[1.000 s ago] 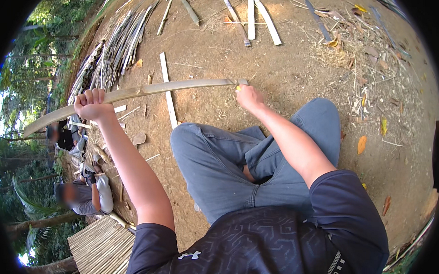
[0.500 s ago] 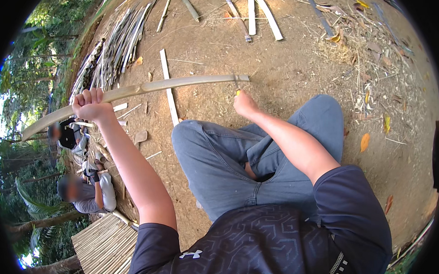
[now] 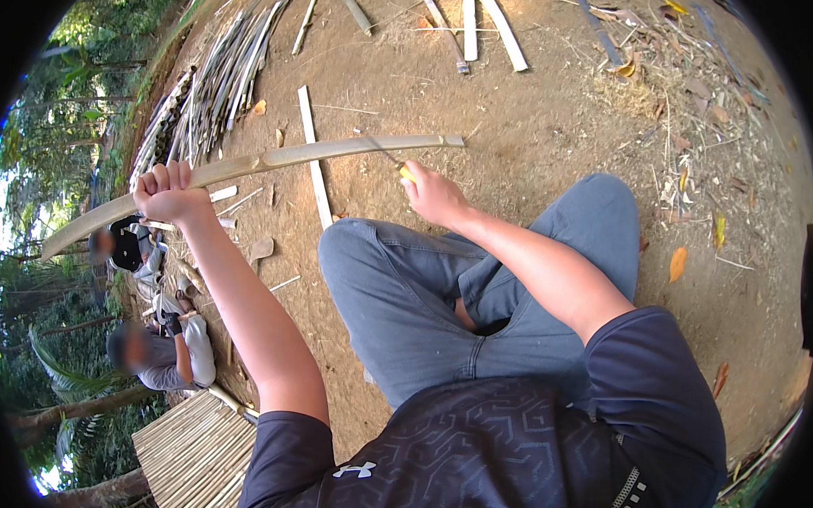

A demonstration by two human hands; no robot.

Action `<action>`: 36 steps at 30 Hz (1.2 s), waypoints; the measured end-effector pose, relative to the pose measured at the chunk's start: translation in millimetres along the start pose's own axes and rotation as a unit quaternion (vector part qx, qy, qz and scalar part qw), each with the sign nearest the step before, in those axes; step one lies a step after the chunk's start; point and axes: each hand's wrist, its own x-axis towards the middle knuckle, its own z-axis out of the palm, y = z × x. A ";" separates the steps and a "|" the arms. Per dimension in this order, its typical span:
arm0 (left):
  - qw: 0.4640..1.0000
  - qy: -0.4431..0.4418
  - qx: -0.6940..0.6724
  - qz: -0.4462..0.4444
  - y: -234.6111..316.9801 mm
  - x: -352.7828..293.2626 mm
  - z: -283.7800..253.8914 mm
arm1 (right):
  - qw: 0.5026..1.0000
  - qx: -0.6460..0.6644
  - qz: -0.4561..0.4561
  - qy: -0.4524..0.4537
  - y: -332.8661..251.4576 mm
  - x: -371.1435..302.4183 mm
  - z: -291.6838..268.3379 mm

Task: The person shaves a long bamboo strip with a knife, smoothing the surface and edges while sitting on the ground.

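One long, pale-brown, gently curved bamboo strip [image 3: 289,156] spans the space above the brown dirt ground [image 3: 518,124], with my left hand [image 3: 169,194] wrapped around it toward its left end. My right hand [image 3: 434,197] grips a yellow-handled, thin-bladed knife [image 3: 407,173], its blurred blade overlapping the strip right of its middle.
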 end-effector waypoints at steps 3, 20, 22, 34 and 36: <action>1.000 -0.003 -0.002 -0.003 -0.6 1.2 3.2 | 1.000 -0.013 -0.012 0.015 3.7 -2.7 3.4; 1.000 -0.014 -0.001 0.016 -0.9 -4.5 25.8 | 0.982 0.094 0.159 0.049 35.6 30.3 -6.2; 0.999 -0.031 -0.015 0.012 -4.0 -2.0 35.7 | 0.969 0.021 0.202 0.142 70.1 43.6 -16.9; 0.996 -0.040 -0.086 0.002 22.0 -39.0 -28.5 | 0.996 0.089 0.003 0.020 22.1 3.4 -61.0; 0.992 -0.018 -0.127 -0.022 23.3 -45.4 -43.3 | 0.999 0.047 -0.006 0.016 -2.8 -10.0 -68.1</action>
